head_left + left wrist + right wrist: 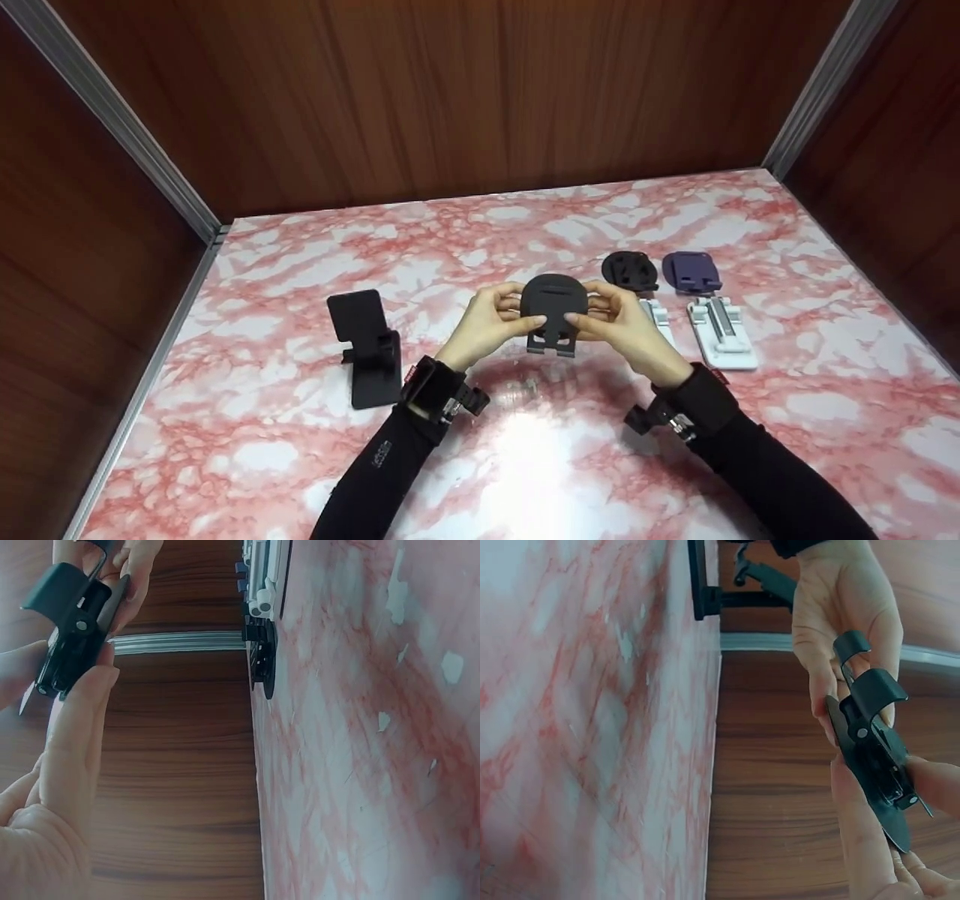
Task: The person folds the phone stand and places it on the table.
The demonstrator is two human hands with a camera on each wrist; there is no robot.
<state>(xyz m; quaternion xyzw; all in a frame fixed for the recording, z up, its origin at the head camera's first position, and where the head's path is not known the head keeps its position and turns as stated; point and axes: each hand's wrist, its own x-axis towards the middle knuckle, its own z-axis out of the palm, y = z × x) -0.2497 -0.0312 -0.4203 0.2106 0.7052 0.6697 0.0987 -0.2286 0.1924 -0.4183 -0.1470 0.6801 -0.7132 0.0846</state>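
A dark grey folding phone stand [553, 300] is held up over the table between both hands. Its round end points away from the person and its two hooked lips face the person. My left hand [486, 322] pinches its left edge, thumb on the near face and fingers behind. On the opposite edge my right hand [624, 324] grips it the same way. From the side, the right wrist view shows the stand [874, 757] folded nearly flat, its curved lips sticking out. The left wrist view also shows the hooked lips and hinge of the stand [75, 626].
An unfolded black phone stand [367, 349] stands at the left. To the right lie a black round-based stand [628, 270], a purple one [691, 271], a white one [724, 334] and another white one [661, 319] partly behind the right hand. Wood-grain panels [465, 97] enclose the marbled table [300, 465].
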